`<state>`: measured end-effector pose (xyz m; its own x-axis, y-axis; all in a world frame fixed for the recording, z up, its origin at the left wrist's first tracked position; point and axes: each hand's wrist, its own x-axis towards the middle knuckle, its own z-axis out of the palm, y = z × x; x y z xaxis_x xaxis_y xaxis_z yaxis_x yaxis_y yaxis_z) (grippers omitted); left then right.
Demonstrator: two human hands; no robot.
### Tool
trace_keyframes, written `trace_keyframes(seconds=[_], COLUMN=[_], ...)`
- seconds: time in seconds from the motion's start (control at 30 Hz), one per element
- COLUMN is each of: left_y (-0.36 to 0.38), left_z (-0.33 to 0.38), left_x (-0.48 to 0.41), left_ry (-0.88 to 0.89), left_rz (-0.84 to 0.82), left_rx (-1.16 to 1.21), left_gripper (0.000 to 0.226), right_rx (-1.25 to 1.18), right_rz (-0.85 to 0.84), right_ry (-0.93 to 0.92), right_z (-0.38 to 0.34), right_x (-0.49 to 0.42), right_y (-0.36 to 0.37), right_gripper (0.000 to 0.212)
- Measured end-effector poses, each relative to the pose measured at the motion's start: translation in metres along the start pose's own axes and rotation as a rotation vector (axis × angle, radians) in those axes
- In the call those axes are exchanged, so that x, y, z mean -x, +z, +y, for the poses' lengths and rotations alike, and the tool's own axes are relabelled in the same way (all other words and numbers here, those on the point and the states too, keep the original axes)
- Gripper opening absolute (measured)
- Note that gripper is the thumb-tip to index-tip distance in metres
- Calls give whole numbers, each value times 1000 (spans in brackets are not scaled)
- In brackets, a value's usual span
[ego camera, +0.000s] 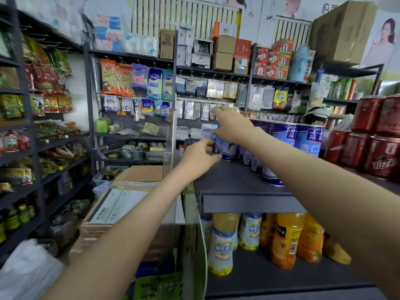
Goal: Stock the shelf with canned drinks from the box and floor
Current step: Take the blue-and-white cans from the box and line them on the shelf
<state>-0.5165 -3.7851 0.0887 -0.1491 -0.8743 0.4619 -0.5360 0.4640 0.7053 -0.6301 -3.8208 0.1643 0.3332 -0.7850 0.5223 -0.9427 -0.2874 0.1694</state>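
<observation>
Both hands clasp can — dark shelf.

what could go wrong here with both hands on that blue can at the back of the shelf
1. The blue can stands at the left end of a tight row of cans; a nudge from the left hand or right hand could topple its neighbours.
2. The right forearm stretches over the shelf close to the stacked red cans; a sideways sweep might knock them.
3. The hanging packets sit just behind the right hand's fingertips and could get snagged.
</observation>
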Motion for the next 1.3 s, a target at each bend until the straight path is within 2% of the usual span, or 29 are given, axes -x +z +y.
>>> trace_keyframes(seconds=[0.13, 0.27, 0.4, 0.57, 0.73, 0.93, 1.07, 1.17, 1.3], left_y=[-16, -32, -34, -30, -44, -71, -74, -85, -102], left_z=[14, 20, 24, 21, -8, -81, -163, -229, -309], left_x=[50, 128, 220, 339, 466, 629, 704, 732, 723], left_ry=[-5, -15, -110, -280, -560, -936, -1149, -1166, -1080], left_rz=[109, 236, 334, 393, 416, 303, 206, 50, -216], left_rx=[174, 192, 150, -41, -207, -296, -292, -297, -396], left_gripper=[30, 24, 19, 15, 22, 28, 32, 36, 48], right_rx=[-193, -296, -409, -611, -768, -901, -861, -763, -675], right_rz=[64, 103, 120, 5, -213, -540, -800, -956, -1025], right_ry=[-96, -199, -349, -505, -592, -627, -605, -516, -436], right_z=[-35, -61, -94, -149, -230, -342, -415, -460, -498], right_x=[51, 116, 189, 276, 353, 456, 527, 566, 606], right_y=[-22, -47, -55, -32, 11, 74, 145, 200, 256], right_gripper=[40, 41, 40, 35, 40, 40, 44, 49, 55])
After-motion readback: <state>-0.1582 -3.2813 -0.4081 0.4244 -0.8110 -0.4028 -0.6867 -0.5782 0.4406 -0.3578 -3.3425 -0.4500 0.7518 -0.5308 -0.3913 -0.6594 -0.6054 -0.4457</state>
